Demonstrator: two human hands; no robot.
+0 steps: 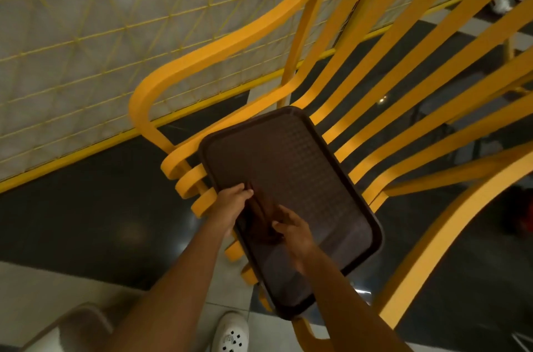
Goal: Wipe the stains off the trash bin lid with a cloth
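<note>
Against a yellow wire-mesh panel (86, 34) stands a big yellow chair (230, 40) of curved flat slats, over a dark glossy tiled floor (86, 207). Across the front of its slatted seat lies the dark brown rectangular plastic lid (302, 164), tray-like, with a raised rim and a dimpled face. Its near end juts past the seat edge toward the person.

The lid looks stiff and light, a thin moulded shell. Resting on smooth bars with one end unsupported, it will probably skate or tip under a hard push. I would steady it at the raised rim on the long left edge, or press down over the part the slats carry. The dimples may hold dirt, so short firm strokes should serve better than long sweeps.

The left hand (230, 204) reaches over that left rim, its grip closed on the upper end of a dark brown soft cloth (264, 219), which lies bunched on the lid's face. The right hand (294, 233) meets the cloth's lower end, finger and thumb pinching a fold, though motion blur softens the detail. The cloth is limp and nearly the lid's colour; wadded into a pad, it should carry more pressure.

Below, a white perforated shoe (230, 334) stands on pale tile.
</note>
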